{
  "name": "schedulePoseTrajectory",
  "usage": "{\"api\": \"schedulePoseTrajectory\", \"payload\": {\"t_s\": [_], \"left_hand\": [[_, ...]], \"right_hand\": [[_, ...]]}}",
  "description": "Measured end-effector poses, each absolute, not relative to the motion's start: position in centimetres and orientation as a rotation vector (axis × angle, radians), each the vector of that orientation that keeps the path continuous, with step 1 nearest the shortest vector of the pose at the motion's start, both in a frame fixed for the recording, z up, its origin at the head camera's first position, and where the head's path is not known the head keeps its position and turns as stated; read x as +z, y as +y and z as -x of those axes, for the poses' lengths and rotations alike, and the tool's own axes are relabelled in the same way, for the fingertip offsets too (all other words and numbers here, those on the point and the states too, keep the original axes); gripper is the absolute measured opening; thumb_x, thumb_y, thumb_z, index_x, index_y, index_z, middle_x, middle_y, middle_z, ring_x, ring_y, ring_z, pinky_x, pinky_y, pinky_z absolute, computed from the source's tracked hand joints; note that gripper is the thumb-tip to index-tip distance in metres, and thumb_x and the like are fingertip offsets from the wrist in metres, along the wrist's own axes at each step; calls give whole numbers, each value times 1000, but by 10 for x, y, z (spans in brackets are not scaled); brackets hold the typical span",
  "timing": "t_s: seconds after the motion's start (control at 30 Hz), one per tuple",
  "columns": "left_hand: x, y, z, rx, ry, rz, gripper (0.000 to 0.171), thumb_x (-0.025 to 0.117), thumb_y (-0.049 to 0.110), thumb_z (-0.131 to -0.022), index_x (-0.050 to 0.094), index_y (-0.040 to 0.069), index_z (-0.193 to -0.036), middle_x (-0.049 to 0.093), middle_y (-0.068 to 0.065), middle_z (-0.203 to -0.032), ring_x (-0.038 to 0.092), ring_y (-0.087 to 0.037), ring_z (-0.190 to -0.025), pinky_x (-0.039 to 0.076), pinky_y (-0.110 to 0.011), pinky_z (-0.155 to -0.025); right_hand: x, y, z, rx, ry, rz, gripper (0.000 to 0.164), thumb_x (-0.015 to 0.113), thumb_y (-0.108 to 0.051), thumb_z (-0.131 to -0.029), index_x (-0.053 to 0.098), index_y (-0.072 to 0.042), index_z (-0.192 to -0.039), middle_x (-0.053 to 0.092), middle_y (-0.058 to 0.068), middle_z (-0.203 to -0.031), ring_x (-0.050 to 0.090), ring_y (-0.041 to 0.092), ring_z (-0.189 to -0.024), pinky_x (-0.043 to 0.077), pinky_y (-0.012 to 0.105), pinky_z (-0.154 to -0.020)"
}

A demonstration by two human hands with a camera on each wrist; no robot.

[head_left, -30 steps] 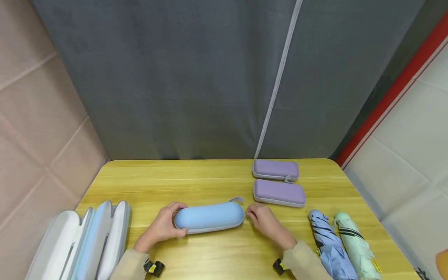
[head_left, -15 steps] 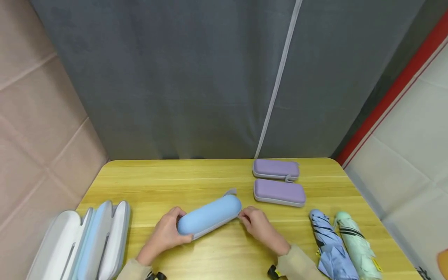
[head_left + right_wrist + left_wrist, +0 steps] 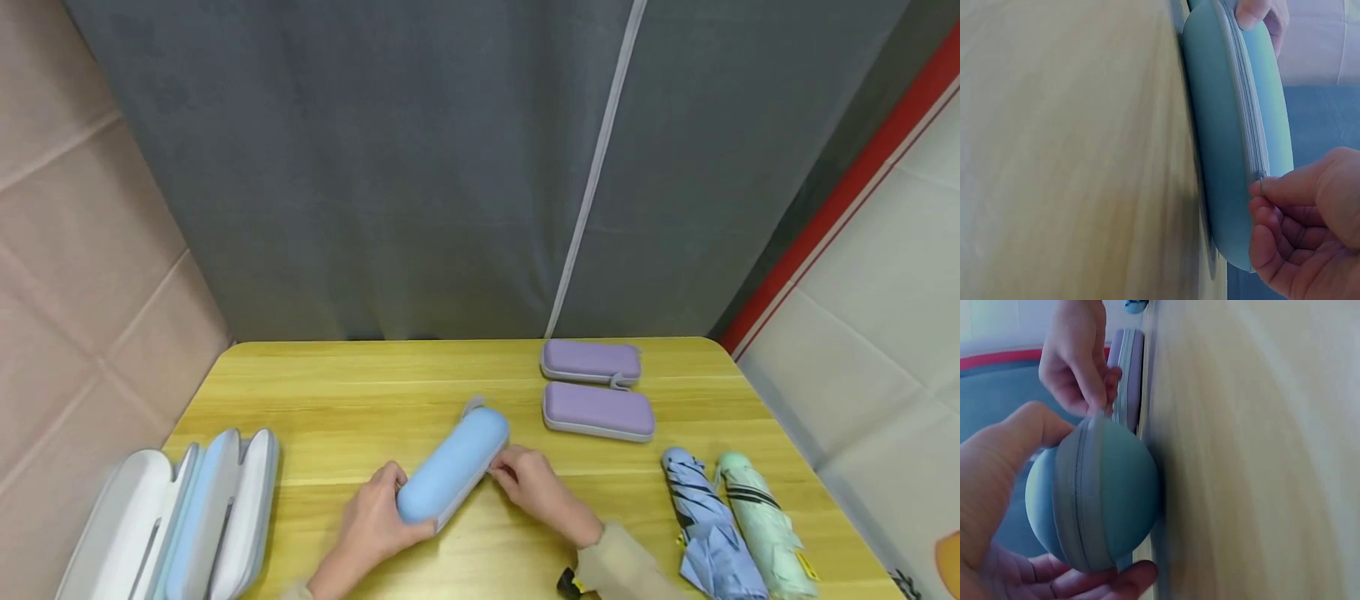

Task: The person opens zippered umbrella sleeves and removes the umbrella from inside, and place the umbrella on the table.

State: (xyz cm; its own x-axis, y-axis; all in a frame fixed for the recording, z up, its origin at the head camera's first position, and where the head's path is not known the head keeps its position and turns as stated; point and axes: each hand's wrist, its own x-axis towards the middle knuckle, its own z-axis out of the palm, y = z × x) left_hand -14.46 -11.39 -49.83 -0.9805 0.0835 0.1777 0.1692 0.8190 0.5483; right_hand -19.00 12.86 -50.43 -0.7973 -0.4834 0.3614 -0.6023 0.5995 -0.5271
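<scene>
A rounded light blue zippered case lies slantwise on the wooden table, its near end to the left. My left hand grips that near end, thumb on one side and fingers round the other. With thumb and forefinger, my right hand pinches the small zipper pull on the case's grey zipper band. In the right wrist view the zipper teeth are together along the stretch that shows. A grey loop sticks out from the far end. What lies inside the case is hidden.
Two purple zippered cases lie at the back right. A folded blue umbrella and a pale green one lie at the right. White and blue rounded cases stand upright in a row at the left. A grey curtain hangs behind the table.
The blue case has turned from nearly crosswise to slanted, its near end coming toward me. My right hand has moved left along its side, holding the zipper pull.
</scene>
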Motion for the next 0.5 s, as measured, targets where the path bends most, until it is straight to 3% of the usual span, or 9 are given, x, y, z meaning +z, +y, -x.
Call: {"api": "schedulePoseTrajectory", "payload": {"t_s": [0.3, 0.5], "left_hand": [[-496, -92, 130, -764, -2873, 157, 60, 78, 43, -52, 47, 10, -90, 48, 1, -69, 44, -10, -53, 36, -25, -44], [-494, -85, 124, -676, -2903, 242, 72, 75, 58, -60, 49, 4, -99, 52, -1, -68, 48, -11, -52, 36, -26, -42]], "right_hand": [[-506, 123, 186, 969, -2606, -981, 5, 68, 0, -82, 67, -3, -78, 62, 3, -74, 54, 4, -66, 45, 14, -57], [-511, 122, 187, 959, -2560, -946, 6, 70, 1, -80, 67, -3, -76, 62, 3, -73, 54, 5, -64, 45, 15, -56]]}}
